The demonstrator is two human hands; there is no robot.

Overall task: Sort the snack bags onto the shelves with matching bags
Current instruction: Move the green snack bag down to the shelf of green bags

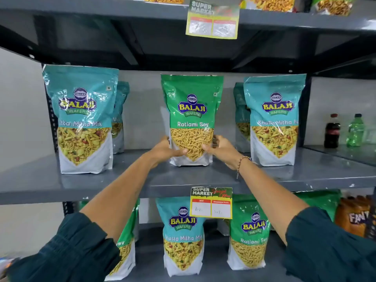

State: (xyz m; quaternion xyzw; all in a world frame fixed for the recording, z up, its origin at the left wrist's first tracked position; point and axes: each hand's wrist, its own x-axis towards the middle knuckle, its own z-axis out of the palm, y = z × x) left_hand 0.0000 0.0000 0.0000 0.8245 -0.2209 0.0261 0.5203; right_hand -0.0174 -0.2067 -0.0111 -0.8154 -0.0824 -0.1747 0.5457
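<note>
A green Ratlami Sev bag stands upright in the middle of the grey middle shelf. My left hand grips its lower left side and my right hand grips its lower right side. Teal Khatta Mitha Mix bags stand on the same shelf at the left and at the right, each with another teal bag behind it. On the lower shelf stand a teal Khatta Mitha Mix bag, a green Ratlami Sev bag and a green bag partly hidden by my left arm.
A price tag hangs on the middle shelf's front edge, and another tag on the upper shelf's edge. More snack bags sit on the top shelf. A cola bottle and a green bottle stand on the neighbouring shelf at right. Orange packs lie at lower right.
</note>
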